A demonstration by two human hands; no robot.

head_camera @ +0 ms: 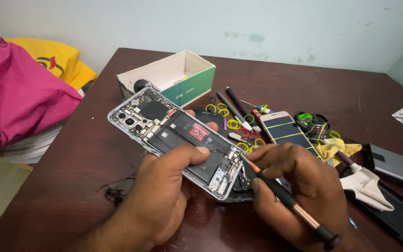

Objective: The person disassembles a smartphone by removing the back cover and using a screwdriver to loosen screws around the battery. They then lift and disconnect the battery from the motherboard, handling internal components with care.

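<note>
My left hand [162, 193] holds an opened smartphone [173, 137] with its back cover off, thumb lying across the black battery area. Camera modules and circuit boards show at its upper left end. In my right hand [299, 186] is a slim screwdriver [288, 198] with a black and copper shaft. Its tip touches the phone's lower right end, near the small board there.
On the dark brown table [70, 186] sit an open white and green box [171, 77], another phone [288, 128] lying flat, coloured rubber rings [233, 124], pens and tools, a white cloth [367, 184], a grey device [395, 165]. Pink and yellow fabric [19, 88] lies at the left.
</note>
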